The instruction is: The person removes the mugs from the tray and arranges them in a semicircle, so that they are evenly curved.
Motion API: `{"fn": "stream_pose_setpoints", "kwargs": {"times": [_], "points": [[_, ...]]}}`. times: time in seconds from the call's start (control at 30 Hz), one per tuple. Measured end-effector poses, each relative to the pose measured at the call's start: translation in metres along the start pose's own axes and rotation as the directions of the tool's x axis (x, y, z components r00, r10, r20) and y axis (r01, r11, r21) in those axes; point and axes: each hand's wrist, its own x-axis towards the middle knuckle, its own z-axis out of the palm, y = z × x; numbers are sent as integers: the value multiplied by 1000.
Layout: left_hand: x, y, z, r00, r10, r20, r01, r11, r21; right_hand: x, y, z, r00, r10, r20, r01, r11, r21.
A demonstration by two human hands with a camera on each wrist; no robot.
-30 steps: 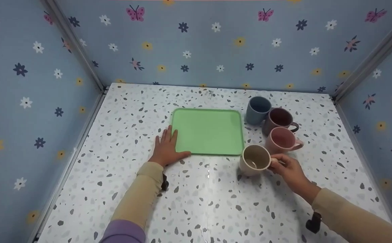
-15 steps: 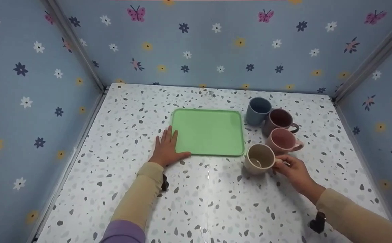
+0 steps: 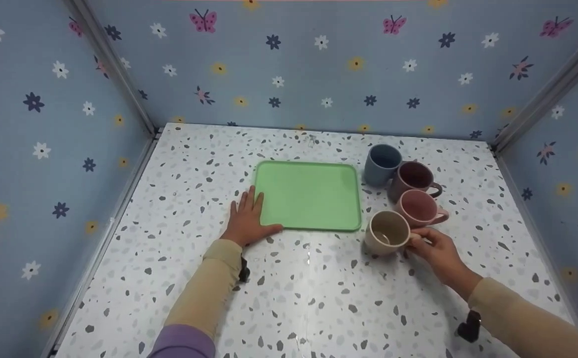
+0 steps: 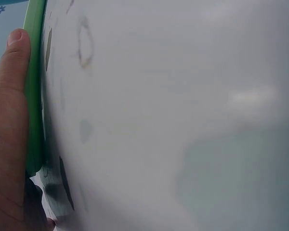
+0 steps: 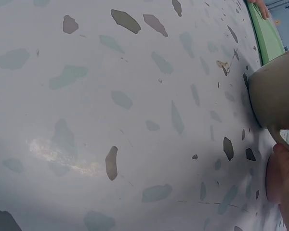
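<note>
My left hand [image 3: 247, 220] lies with straight, spread fingers at the near left corner of a green tray [image 3: 309, 196], touching its edge. In the left wrist view the thumb [image 4: 14, 62] runs along the tray's side. By its handle, my right hand [image 3: 440, 253] pinches a cream mug [image 3: 381, 243], which stands upright near the tray's right corner. Just behind that mug is a pink mug [image 3: 418, 206], close against it. The right wrist view shows the cream mug [image 5: 274, 91] low at the table surface, with fingers at its handle.
Beyond the pink mug stand a dark maroon mug [image 3: 412, 179] and a blue mug [image 3: 382, 165], packed close in a row right of the tray. The speckled white table [image 3: 319, 298] is bounded by flowered blue panels [image 3: 299, 64] at the back and sides.
My right hand has shifted the cream mug to the right and slightly away, closer to the pink mug. The left hand and the tray have stayed in place.
</note>
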Motion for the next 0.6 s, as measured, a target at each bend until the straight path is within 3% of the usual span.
{"fn": "stream_pose_setpoints", "kwargs": {"times": [0.6], "points": [[1, 0, 0, 1000, -7, 21, 6, 1000, 15, 3, 1, -4, 1000, 5, -21, -5, 1000, 17]]}}
